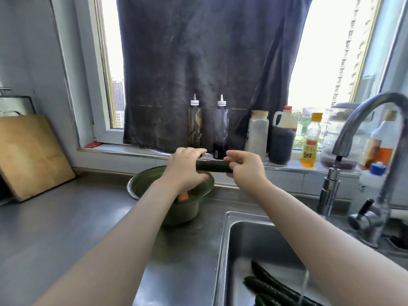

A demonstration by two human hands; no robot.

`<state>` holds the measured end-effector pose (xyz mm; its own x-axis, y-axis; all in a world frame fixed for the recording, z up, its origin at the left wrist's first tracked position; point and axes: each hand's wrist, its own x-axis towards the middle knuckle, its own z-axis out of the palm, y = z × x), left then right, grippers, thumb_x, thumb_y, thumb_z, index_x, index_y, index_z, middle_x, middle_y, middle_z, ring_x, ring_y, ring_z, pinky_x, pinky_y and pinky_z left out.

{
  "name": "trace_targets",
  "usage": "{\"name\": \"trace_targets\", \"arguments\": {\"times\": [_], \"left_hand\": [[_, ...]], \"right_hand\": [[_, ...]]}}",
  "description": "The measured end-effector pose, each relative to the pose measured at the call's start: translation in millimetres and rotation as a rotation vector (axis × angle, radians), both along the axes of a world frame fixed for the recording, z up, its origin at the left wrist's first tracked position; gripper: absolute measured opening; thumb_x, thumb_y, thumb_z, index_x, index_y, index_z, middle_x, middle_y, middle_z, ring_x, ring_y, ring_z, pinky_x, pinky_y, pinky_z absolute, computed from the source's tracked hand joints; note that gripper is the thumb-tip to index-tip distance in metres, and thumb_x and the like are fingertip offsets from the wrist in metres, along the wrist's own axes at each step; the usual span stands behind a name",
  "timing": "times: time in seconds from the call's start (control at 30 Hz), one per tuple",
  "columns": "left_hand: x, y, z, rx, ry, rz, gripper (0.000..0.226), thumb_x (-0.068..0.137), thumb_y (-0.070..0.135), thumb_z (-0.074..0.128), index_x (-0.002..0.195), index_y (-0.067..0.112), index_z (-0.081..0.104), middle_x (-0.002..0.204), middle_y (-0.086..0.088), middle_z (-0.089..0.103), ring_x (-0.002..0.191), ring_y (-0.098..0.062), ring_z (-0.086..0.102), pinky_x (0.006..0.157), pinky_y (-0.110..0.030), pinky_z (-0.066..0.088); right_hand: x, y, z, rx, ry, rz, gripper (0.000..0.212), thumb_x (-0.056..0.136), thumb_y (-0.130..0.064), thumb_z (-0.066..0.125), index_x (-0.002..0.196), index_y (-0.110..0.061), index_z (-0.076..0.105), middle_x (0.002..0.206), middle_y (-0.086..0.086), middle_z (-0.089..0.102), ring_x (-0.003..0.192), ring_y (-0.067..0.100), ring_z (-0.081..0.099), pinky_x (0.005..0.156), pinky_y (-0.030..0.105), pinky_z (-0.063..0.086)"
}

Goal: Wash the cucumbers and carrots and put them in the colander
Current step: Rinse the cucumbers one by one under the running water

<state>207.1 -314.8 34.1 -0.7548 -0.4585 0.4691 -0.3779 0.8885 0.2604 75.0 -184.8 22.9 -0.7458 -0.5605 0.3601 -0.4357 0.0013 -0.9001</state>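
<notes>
A dark green cucumber (213,166) is held level above the green colander (141,182) on the steel counter. My left hand (185,166) grips its left end and my right hand (244,165) grips its right end. An orange carrot (183,196) shows inside the colander, mostly hidden by my left wrist. Several more cucumbers (271,283) lie in the sink (229,239) at the lower right, where a thin stream of water (305,281) runs down.
The tap (362,120) arches over the sink on the right. Bottles and jars (258,133) line the window sill behind my hands. A wooden cutting board (31,155) leans against the left wall. A dark cloth (198,62) hangs over the window.
</notes>
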Motion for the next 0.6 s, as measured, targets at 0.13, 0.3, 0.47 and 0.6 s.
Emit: {"name": "trace_targets", "arguments": {"times": [0.13,0.3,0.47,0.6], "left_hand": [[-40,53,3,-0.180,-0.176,-0.092,0.071,0.084,0.046,0.070,0.149,0.037,0.041,0.147,0.004,0.051,0.139,-0.023,0.039,0.120,-0.043,0.017],[-85,130,-32,-0.199,-0.463,-0.206,0.043,0.088,0.037,0.072,0.129,0.035,0.059,0.127,0.005,0.066,0.125,-0.022,0.056,0.118,-0.043,0.024],[-110,184,-62,-0.016,-0.614,-0.329,0.027,0.093,0.024,0.067,0.120,0.025,0.065,0.118,0.000,0.067,0.108,-0.024,0.062,0.081,-0.029,0.041],[-125,204,-98,0.165,-0.715,-0.370,0.024,0.091,0.028,0.073,0.112,0.023,0.062,0.112,-0.001,0.066,0.101,-0.023,0.060,0.091,-0.036,0.048]], "right_hand": [[-17,67,-11,-0.172,-0.570,0.031,0.024,0.099,0.010,0.050,0.116,0.002,0.065,0.112,0.015,0.064,0.108,0.038,0.063,0.085,0.045,0.062],[-48,155,-49,-0.159,-0.959,0.125,0.021,0.103,0.009,0.040,0.108,0.010,0.061,0.133,0.031,0.048,0.113,0.052,0.058,0.066,0.041,0.064],[-69,215,-83,-0.015,-0.925,0.066,0.023,0.102,0.006,0.045,0.119,0.010,0.060,0.130,0.030,0.056,0.107,0.050,0.065,0.059,0.043,0.064],[-90,239,-98,0.452,-0.495,-0.185,0.024,0.097,-0.011,0.054,0.119,-0.002,0.060,0.105,0.017,0.066,0.066,0.030,0.074,0.055,0.035,0.058]]}}
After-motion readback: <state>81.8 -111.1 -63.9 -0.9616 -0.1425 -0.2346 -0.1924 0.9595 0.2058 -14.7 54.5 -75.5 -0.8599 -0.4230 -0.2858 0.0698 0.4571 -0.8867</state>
